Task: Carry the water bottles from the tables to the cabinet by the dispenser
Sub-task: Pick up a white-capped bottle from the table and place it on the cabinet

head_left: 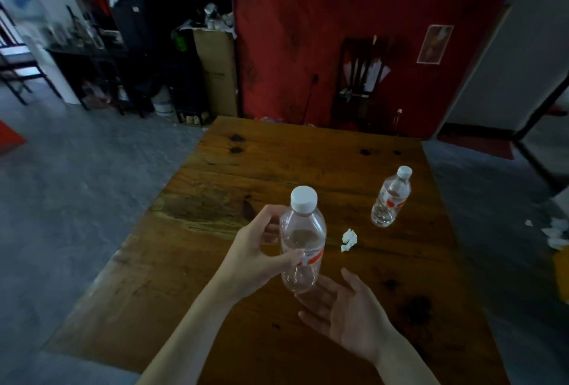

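Gripping a clear water bottle (pixel 303 243) upright by its body in the left hand (pixel 258 249) above the wooden table (pixel 246 175), right hand (pixel 345 307) open-palmed beneath its base, likely as support, with a second bottle (pixel 390 198) standing beyond a crumpled tissue (pixel 349 239), awaiting collection.

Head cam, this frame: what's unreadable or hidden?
- Held bottle: label text too small; left hand covers part of it.
- Far bottle: label print too small.
- Left-wall shelf: motion blur, contents unclear.
- Right hand: contact with held bottle's base unclear.
- Cabinet, dispenser: cannot identify either.
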Demonstrator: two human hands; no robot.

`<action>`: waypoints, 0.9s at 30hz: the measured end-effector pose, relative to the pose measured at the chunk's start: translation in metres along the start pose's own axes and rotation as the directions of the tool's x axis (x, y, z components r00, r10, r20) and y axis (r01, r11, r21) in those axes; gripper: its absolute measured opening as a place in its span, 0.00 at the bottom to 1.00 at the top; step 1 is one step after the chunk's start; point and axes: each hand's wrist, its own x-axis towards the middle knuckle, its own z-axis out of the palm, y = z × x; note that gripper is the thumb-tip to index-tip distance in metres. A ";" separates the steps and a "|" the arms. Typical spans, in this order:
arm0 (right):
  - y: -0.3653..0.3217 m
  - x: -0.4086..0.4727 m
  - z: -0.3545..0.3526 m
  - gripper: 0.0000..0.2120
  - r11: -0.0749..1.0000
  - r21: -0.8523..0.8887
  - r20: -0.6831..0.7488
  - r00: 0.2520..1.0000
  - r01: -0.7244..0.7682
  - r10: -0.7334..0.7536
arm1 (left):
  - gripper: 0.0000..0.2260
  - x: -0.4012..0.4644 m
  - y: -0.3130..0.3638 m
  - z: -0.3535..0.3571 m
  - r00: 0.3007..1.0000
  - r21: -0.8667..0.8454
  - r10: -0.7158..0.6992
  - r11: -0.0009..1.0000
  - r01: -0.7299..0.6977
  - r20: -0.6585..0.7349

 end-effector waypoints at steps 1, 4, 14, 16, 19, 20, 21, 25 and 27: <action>-0.001 -0.001 0.005 0.30 1.000 -0.014 0.018 1.000 -0.007 0.007 | 0.21 -0.002 0.004 -0.004 1.000 -0.006 0.004 1.000 -0.004 -0.009; -0.005 -0.001 0.018 0.30 0.997 -0.067 0.059 0.997 -0.043 0.047 | 0.21 -0.004 0.011 -0.014 1.000 -0.016 0.002 1.000 -0.002 -0.023; -0.014 0.001 0.063 0.31 0.969 -0.232 0.093 0.990 -0.086 0.110 | 0.21 -0.009 0.031 -0.059 0.993 -0.065 -0.090 0.994 0.085 -0.079; -0.019 0.003 0.076 0.31 0.960 -0.267 0.100 0.989 -0.082 0.112 | 0.24 -0.008 0.040 -0.073 0.987 -0.105 -0.142 0.986 0.133 -0.080; -0.025 0.009 0.096 0.31 0.950 -0.302 0.096 0.990 -0.073 0.107 | 0.29 -0.010 0.054 -0.093 0.976 -0.096 -0.189 0.979 0.179 -0.109; -0.026 0.011 0.103 0.30 0.948 -0.310 0.095 0.990 -0.074 0.108 | 0.30 -0.011 0.057 -0.099 0.972 -0.096 -0.200 0.977 0.189 -0.124; -0.025 0.014 0.110 0.30 0.944 -0.321 0.094 0.989 -0.076 0.112 | 0.30 -0.013 0.061 -0.104 0.968 -0.103 -0.209 0.975 0.196 -0.139; -0.014 0.019 0.142 0.29 0.921 -0.382 0.101 0.987 -0.076 0.123 | 0.27 -0.027 0.065 -0.125 0.951 -0.107 -0.228 0.972 0.210 -0.210; -0.005 0.021 0.157 0.29 0.909 -0.409 0.101 0.986 -0.080 0.132 | 0.25 -0.036 0.063 -0.136 0.941 -0.105 -0.229 0.972 0.209 -0.250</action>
